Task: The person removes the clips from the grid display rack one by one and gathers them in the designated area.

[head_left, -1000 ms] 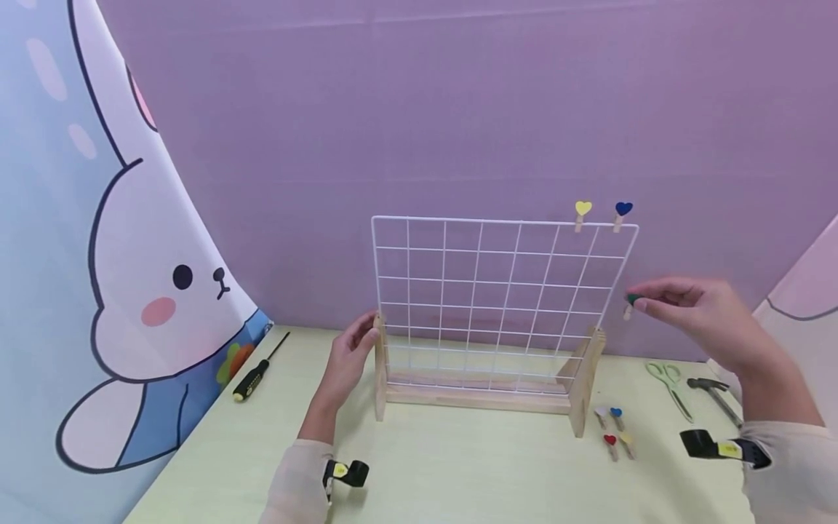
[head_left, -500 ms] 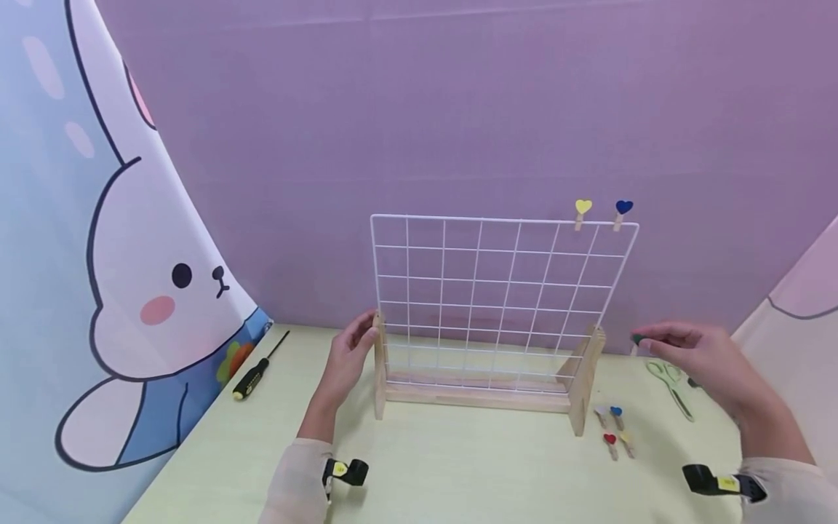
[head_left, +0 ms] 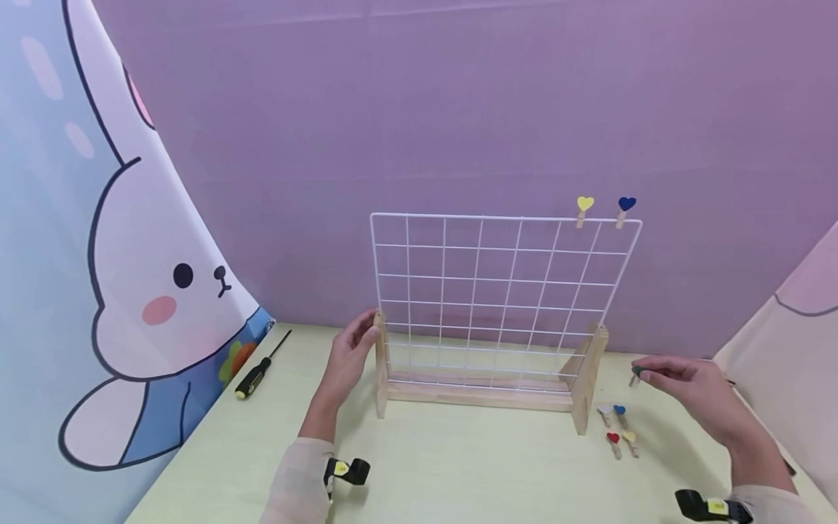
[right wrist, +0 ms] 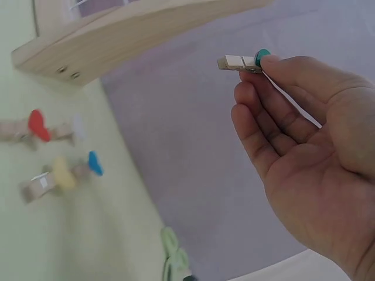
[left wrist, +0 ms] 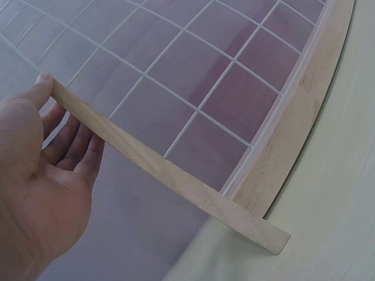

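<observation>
A white wire grid panel [head_left: 458,217] stands upright in a wooden stand [head_left: 481,398]. My left hand [head_left: 348,356] grips the top of the stand's left upright [left wrist: 158,167], thumb in front and fingers behind. Clipped on the panel's top bar near its right corner are a yellow-heart clothespin [head_left: 585,204] and a dark-blue-heart clothespin [head_left: 626,204]. To the right of the stand, above the table, my right hand [head_left: 700,397] pinches a green-heart clothespin [right wrist: 243,62] by its heart end. Its wooden tip points away from the palm in the right wrist view.
Several loose heart clothespins lie right of the stand, among them a red one [head_left: 614,442] and a blue one [head_left: 620,412]. Green-handled scissors [right wrist: 170,246] lie further right. A screwdriver [head_left: 254,377] rests at far left. A purple cloth [head_left: 262,145] hangs behind the table.
My right hand has come down from beside the panel toward the table, keeping the green-heart clothespin pinched, and now hides the scissors in the head view. My left hand stays put.
</observation>
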Demonstrator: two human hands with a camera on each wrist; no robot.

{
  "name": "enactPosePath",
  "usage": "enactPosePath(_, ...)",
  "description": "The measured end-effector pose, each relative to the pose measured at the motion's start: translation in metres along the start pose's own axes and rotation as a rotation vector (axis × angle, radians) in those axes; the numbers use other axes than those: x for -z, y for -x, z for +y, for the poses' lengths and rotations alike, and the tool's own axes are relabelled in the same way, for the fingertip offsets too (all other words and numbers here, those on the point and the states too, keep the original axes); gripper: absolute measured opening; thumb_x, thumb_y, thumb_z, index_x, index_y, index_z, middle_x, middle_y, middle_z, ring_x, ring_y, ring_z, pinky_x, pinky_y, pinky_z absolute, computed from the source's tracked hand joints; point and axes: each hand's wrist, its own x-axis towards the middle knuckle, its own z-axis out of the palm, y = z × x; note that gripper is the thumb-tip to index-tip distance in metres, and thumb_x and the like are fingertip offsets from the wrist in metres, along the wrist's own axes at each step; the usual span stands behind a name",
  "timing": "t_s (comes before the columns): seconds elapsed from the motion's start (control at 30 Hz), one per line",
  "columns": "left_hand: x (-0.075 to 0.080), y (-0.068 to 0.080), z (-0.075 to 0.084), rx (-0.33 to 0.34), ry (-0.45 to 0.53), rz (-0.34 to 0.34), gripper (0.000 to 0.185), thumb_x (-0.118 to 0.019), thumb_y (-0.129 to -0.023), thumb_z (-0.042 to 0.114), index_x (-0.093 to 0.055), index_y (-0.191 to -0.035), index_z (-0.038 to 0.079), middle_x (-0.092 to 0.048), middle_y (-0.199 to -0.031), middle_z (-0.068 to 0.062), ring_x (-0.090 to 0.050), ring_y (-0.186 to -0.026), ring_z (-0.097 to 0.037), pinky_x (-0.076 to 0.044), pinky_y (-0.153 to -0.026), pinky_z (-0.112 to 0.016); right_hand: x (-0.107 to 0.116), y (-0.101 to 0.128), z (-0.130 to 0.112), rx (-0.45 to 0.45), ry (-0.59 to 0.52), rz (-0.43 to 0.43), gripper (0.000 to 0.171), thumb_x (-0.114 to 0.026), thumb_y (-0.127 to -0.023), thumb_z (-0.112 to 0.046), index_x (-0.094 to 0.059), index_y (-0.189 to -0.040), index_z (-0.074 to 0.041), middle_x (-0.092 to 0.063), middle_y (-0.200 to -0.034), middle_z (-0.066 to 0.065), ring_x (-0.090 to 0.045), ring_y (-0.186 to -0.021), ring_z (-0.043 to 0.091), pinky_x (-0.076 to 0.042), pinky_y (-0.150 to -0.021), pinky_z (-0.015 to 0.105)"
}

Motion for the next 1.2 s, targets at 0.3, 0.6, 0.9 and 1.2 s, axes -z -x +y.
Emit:
enactPosePath(0.3, 0.001, 0.0, -0.001, -0.008, -0.001, -0.003, 0.047, -0.058, -0.107, 0.028, -0.052, -0.15, 0.012, -0.062, -0.14, -0.013, -0.059, -0.119, -0.009, -0.05, -0.103, -0.013, -0.008, 0.011, 0.023, -0.075, 0.071, -0.031, 0.034, -0.065, -0.103, -0.031, -0.072, -0.129, -0.01, -0.076, -0.115, -0.018, -0.057, -0.103, -0.019, -0.047, -0.08, 0.008)
enactPosePath(0.6, 0.0, 0.0, -0.002, 0.007, -0.001, -0.002, 0.046, -0.057, -0.107, 0.027, -0.052, -0.15, 0.013, -0.062, -0.14, -0.013, -0.059, -0.118, -0.009, -0.05, -0.103, -0.013, -0.014, 0.018, 0.041, -0.087, 0.047, -0.038, 0.034, -0.067, -0.102, -0.025, -0.07, -0.128, -0.003, -0.076, -0.113, -0.018, -0.059, -0.101, -0.019, -0.047, -0.08, 0.006)
enactPosePath(0.9, -0.001, 0.001, 0.0, 0.01, -0.006, -0.008, 0.047, -0.058, -0.107, 0.027, -0.051, -0.151, 0.012, -0.06, -0.141, -0.014, -0.059, -0.119, -0.009, -0.049, -0.103, -0.013, -0.018, 0.019, 0.063, -0.116, -0.03, -0.129, 0.033, -0.066, -0.101, -0.017, -0.068, -0.126, 0.005, -0.073, -0.113, -0.022, -0.061, -0.1, -0.015, -0.05, -0.081, 0.01)
enactPosePath(1.2, 0.0, 0.0, 0.0, 0.009, 0.001, 0.004, 0.046, -0.058, -0.106, 0.025, -0.052, -0.151, 0.012, -0.061, -0.141, -0.013, -0.06, -0.119, -0.008, -0.05, -0.104, -0.013, -0.025, 0.016, 0.071, -0.108, 0.113, -0.126, 0.027, -0.07, -0.098, -0.016, -0.073, -0.12, -0.001, -0.077, -0.114, 0.008, -0.061, -0.093, -0.012, -0.053, -0.077, 0.016)
